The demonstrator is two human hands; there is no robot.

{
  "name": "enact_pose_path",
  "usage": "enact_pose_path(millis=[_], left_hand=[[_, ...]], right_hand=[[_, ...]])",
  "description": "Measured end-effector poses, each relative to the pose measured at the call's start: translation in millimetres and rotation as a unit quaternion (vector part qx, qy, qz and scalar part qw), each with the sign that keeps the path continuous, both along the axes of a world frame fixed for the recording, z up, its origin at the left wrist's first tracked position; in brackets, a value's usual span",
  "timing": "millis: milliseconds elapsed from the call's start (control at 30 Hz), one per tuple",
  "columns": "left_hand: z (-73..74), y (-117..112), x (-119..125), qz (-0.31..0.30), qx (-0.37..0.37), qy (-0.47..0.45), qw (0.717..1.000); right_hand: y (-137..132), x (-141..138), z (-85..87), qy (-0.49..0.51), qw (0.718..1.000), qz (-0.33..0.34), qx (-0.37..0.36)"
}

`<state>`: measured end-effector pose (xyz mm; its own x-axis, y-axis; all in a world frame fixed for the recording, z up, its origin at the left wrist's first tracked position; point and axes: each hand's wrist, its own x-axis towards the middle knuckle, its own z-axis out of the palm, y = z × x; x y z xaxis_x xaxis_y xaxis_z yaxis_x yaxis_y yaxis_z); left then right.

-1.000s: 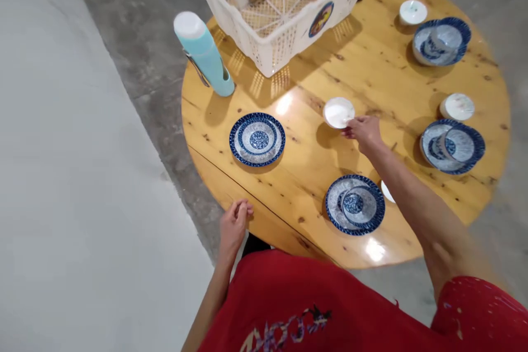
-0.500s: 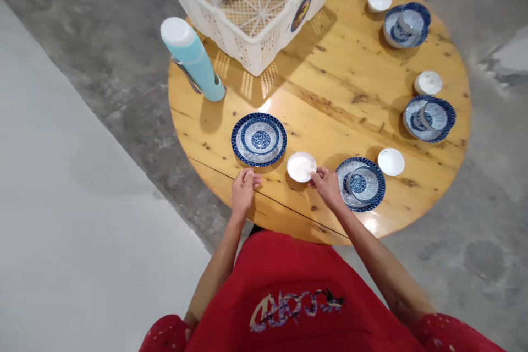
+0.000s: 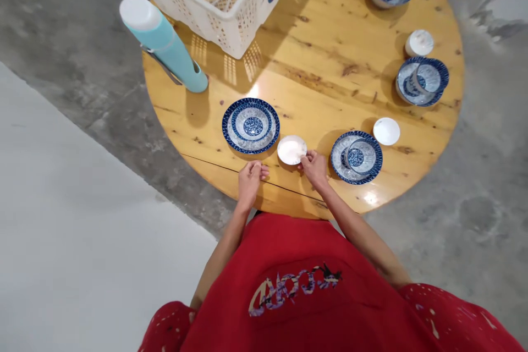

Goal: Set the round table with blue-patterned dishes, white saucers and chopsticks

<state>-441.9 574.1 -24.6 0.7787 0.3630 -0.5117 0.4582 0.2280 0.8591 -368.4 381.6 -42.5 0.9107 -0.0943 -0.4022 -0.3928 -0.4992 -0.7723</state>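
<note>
My right hand [image 3: 314, 169] pinches the near right rim of a small white bowl [image 3: 291, 150] on the wooden table. Loosely curled, my left hand [image 3: 252, 174] rests by the table's near edge, its fingers closed with nothing visible in them. Just beyond it is a blue-and-white patterned bowl [image 3: 229, 133] with a smaller patterned bowl [image 3: 252, 124] nested inside. To the right of my right hand sits another patterned bowl [image 3: 339, 160] with a smaller one in it, and a second small white bowl [image 3: 386, 131] stands behind that.
A white plastic basket [image 3: 210, 19] holding thin sticks stands at the back left of the round wooden table [image 3: 325, 71]. Left of it is a light-blue bottle-shaped container [image 3: 169, 47]. More patterned bowls [image 3: 421, 81] and white bowls [image 3: 419, 43] line the right side.
The view has shifted, so the table things appear higher and mostly further left. My left hand has moved slightly right, closer to the white bowl. My right hand stays at the bowl's rim.
</note>
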Motion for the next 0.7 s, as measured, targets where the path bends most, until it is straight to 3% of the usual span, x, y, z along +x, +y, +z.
enact_pose_path(millis=[333, 700], left_hand=[[-10.5, -32, 25, -0.094, 0.022, -0.027, 0.995], [-19.1, -42, 35, -0.112, 0.098, -0.005, 0.989]], right_hand=[[5, 1, -5.7, 0.010, 1.000, 0.008, -0.014], [1, -1, -5.5, 0.017, 1.000, 0.022, -0.005]])
